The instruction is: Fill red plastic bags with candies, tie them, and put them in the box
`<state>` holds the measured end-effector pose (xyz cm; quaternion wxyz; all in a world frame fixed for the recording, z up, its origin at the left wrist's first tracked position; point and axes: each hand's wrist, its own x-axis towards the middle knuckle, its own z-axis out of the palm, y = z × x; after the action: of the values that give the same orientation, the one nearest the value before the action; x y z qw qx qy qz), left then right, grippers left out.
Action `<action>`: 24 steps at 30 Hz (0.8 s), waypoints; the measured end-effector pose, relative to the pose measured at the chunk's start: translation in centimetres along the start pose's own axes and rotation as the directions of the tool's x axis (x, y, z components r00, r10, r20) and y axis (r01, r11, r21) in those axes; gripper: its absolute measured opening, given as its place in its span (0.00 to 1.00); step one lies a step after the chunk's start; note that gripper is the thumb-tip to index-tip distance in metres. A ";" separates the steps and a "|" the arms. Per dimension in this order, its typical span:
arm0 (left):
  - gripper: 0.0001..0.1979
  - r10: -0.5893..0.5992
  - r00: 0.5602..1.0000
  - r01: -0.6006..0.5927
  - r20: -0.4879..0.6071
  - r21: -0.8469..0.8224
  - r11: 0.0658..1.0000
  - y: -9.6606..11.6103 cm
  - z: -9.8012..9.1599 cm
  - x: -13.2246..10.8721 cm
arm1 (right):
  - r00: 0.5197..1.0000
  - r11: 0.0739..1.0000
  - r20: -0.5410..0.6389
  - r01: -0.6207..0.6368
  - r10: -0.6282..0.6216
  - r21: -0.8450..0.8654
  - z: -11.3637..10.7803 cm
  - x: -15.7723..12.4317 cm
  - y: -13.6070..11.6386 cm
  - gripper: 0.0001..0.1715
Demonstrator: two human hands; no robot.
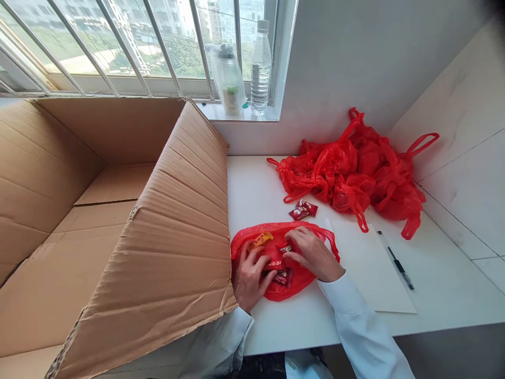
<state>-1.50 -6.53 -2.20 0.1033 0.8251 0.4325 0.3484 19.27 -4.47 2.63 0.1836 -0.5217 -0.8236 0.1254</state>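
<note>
An opened red plastic bag [303,281] lies on the white table with several small wrapped candies in its mouth. A yellow-wrapped candy [262,239] sits near its far rim, and a dark red wrapped candy [282,277] lies nearer me. My left hand [249,276] rests over the bag's left side, fingers spread and curved towards the candies. Inside the bag, my right hand [313,253] has thumb and forefinger around another dark red candy [285,247]. Beyond the bag, more dark red candy packets [303,210] lie on the table.
A large open cardboard box [169,231] stands close on the left. A heap of red plastic bags [355,168] lies at the back right. White paper [379,273] and a black pen [398,263] lie on the right. A water bottle [260,73] stands on the windowsill.
</note>
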 end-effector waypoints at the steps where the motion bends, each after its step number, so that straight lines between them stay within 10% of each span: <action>1: 0.08 -0.001 1.000 0.001 -0.007 0.002 1.000 0.0 0.0 0.0 | 1.000 1.000 -0.022 -0.012 0.012 0.000 0.1 0.2 -0.1 0.09; 19: 0.09 -0.079 0.988 0.076 -0.135 -0.026 0.997 0.6 -0.1 0.7 | 0.983 0.952 -0.147 -0.062 0.110 0.301 1.3 -2.6 -3.2 0.23; 24: 0.11 -0.057 0.991 0.052 -0.117 -0.050 0.997 0.8 -0.4 0.8 | 0.982 0.880 -0.129 -0.064 0.141 0.471 1.9 -1.1 -3.6 0.11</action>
<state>-0.96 -6.43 -1.19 0.1061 0.7883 0.4520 0.4038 15.99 -6.97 2.19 0.3616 -0.5137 -0.7234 0.2864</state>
